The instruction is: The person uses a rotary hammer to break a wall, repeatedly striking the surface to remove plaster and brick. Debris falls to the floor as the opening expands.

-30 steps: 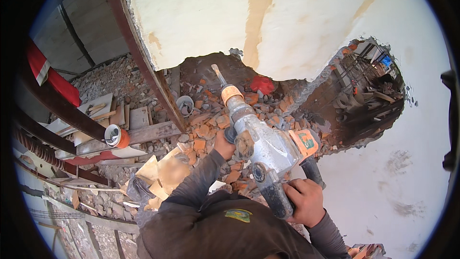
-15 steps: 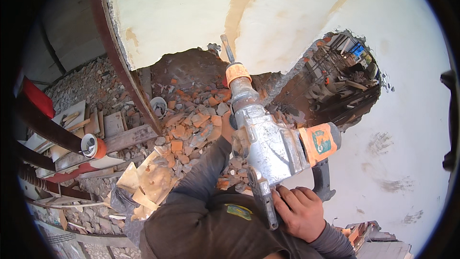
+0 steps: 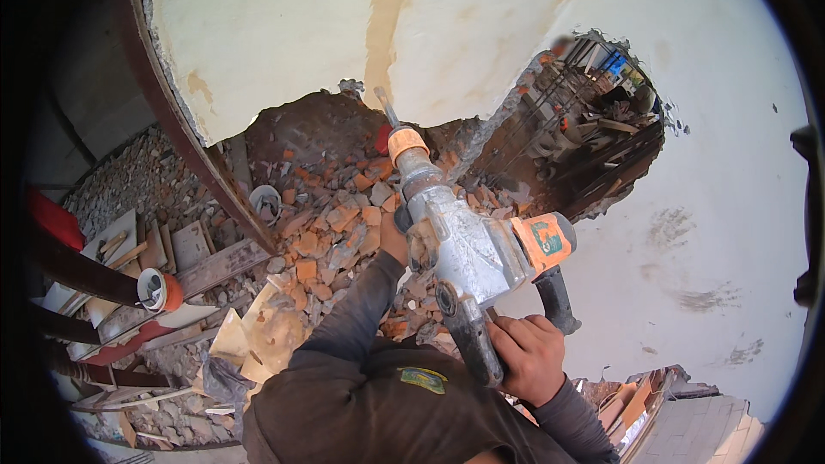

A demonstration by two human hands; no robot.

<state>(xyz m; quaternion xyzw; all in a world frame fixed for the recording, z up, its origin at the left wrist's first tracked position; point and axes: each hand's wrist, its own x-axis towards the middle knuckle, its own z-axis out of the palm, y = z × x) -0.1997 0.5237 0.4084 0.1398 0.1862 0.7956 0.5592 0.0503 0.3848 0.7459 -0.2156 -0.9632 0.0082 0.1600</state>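
Note:
A silver demolition hammer (image 3: 477, 258) with an orange collar and an orange motor housing slants across the middle of the view. Its chisel bit (image 3: 386, 106) points up toward the broken lower edge of a cream-white wall (image 3: 301, 34); whether the tip touches it I cannot tell. My right hand (image 3: 531, 357) is closed around the rear handle. Further forward, my left hand (image 3: 394, 239) reaches to the hammer's left side at a dark side grip. Most of its fingers are hidden behind the tool.
Broken brick and mortar rubble (image 3: 331, 245) lies below the wall. A ragged hole (image 3: 584, 133) with bare rebar opens at right. To the left are a dark red post (image 3: 185, 112), a white-and-orange bucket (image 3: 161, 290), a white bucket (image 3: 265, 203), and planks (image 3: 223, 266).
The view has shifted, so the wall and rubble sit further left. The hammer's bit has dropped a little, closer to the wall's broken edge. Both hands stay on the tool.

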